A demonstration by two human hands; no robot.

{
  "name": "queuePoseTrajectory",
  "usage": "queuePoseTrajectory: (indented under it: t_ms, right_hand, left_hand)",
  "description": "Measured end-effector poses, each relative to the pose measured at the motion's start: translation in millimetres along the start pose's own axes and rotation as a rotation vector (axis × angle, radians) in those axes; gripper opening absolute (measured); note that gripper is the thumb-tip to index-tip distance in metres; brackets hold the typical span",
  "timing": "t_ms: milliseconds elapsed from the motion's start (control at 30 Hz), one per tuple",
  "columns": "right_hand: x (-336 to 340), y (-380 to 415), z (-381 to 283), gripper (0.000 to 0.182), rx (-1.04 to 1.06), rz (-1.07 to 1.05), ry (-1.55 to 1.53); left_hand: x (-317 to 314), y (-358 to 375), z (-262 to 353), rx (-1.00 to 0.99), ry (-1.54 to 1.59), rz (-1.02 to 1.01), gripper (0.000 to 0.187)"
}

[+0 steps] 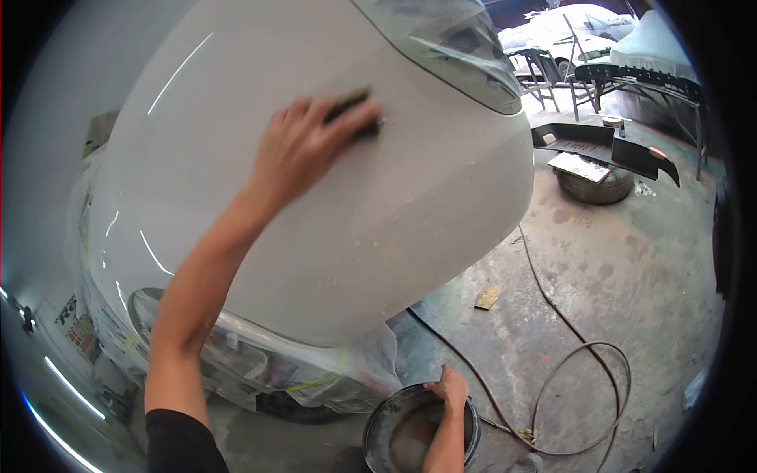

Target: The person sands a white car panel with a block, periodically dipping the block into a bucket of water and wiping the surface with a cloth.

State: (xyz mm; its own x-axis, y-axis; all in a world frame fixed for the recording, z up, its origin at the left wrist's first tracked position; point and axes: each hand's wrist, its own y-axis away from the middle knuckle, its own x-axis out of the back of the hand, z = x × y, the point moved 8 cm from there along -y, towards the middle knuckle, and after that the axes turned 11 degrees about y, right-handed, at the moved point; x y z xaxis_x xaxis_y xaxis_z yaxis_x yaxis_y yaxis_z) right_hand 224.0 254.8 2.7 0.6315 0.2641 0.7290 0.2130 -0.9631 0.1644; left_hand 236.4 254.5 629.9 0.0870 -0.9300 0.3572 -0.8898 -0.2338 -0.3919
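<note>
Against the pale grey car panel (pixel 347 221), my left hand (pixel 307 142) is closed around a dark pad (pixel 351 106), blurred by motion. Small droplets and wet marks dot the panel's lower right part. Lower down, the fingers of my right hand (pixel 451 386) are closed on the rim of a round black bucket (pixel 378 406). Murky liquid shows inside the bucket, beside the lower edge of the panel.
Plastic sheeting and paper (pixel 292 366) cover the parts below the panel. A hose (pixel 556 311) loops over the concrete floor (pixel 505 347). A tan scrap (pixel 488 297) lies there. Behind are a black trim piece (pixel 583 142), a round drum (pixel 595 188) and metal stands.
</note>
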Motion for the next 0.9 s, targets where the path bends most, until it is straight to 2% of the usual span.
queuePoseTrajectory:
  t_ms: [33,133,200,233,333,367,433,533,633,667,700,800,900]
  right_hand:
    - [-3.8,0.9,2.2,0.068,0.004,0.011,0.005]
    - [-5.0,-3.0,2.6,0.074,0.016,0.012,0.004]
    - [-1.6,-1.4,1.6,0.085,-0.003,-0.041,-0.017]
    - [-3.5,-2.4,1.7,0.085,-0.006,-0.049,-0.022]
    - [-7.4,-4.6,3.5,0.085,-0.008,-0.054,-0.02]
    - [-7.7,-4.2,3.8,0.085,-0.001,-0.049,-0.012]
    - [-7.1,-5.1,3.4,0.082,0.007,-0.024,0.002]
    - [-6.2,-4.3,2.5,0.077,0.013,0.011,0.017]
    - [-4.4,-2.2,2.1,0.08,-0.008,-0.026,0.015]
    - [-5.6,-3.0,1.7,0.082,-0.023,-0.062,0.009]
    - [-6.3,-4.6,1.4,0.084,-0.039,-0.093,0.008]
    - [-6.0,-2.6,2.9,0.085,-0.038,-0.074,-0.003]
    - [-4.3,-2.2,2.7,0.085,-0.057,-0.074,0.026]
  left_hand:
    - [-2.0,-25.8,-3.9,0.015,-0.023,0.027,0.066]
    - [1.5,-28.6,0.2,0.011,-0.003,0.035,0.068]
    - [15.3,33.0,11.4,0.037,0.067,0.033,0.071]
    - [20.7,63.1,14.6,0.041,0.097,0.04,0.072]
    - [25.5,90.4,18.0,0.092,0.049,-0.087,0.073]
    - [19.4,79.0,8.7,0.031,0.029,-0.046,0.071]
    - [14.3,15.6,-3.9,0.053,0.016,-0.054,0.07]
    - [10.4,-26.8,-6.5,0.043,-0.025,0.024,0.07]
    - [22.7,55.1,9.7,0.005,0.075,0.037,0.065]
    - [25.5,96.9,15.9,0.046,0.064,-0.028,0.066]
    - [32.0,108.7,22.1,0.091,0.051,-0.087,0.066]
    - [23.6,85.7,5.9,0.01,0.062,-0.105,0.071]
    - [14.5,3.7,-6.4,0.026,0.024,-0.066,0.073]
